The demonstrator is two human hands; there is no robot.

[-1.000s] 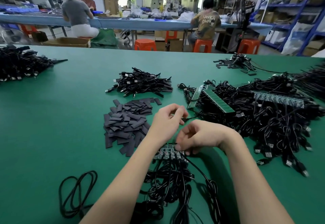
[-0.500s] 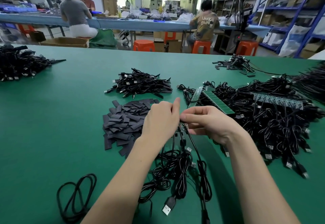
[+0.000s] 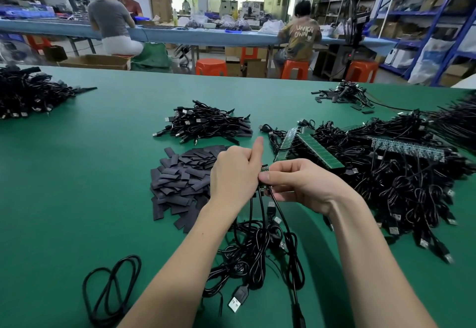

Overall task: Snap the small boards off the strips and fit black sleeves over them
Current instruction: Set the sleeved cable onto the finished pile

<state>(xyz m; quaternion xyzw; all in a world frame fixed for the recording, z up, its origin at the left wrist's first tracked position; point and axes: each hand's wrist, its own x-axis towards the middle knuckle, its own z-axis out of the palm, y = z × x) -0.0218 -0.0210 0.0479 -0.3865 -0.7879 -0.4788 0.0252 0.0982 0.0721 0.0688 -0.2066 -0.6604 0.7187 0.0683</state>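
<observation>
Both hands are raised together above the green table (image 3: 77, 186): the left hand (image 3: 234, 173) grips a short strip of small boards (image 3: 264, 168) with its forefinger sticking up, and the right hand (image 3: 296, 181) pinches the same strip between thumb and fingers. Black cables (image 3: 257, 245) hang from the strip onto the table. A pile of black sleeves (image 3: 180, 175) lies just left of the hands, and more strips (image 3: 316, 151) sit in the cable heap to the right.

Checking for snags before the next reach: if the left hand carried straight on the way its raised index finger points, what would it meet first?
Probably the heap of finished cables beyond the left hand; depth is unclear, so it might pass above.
</observation>
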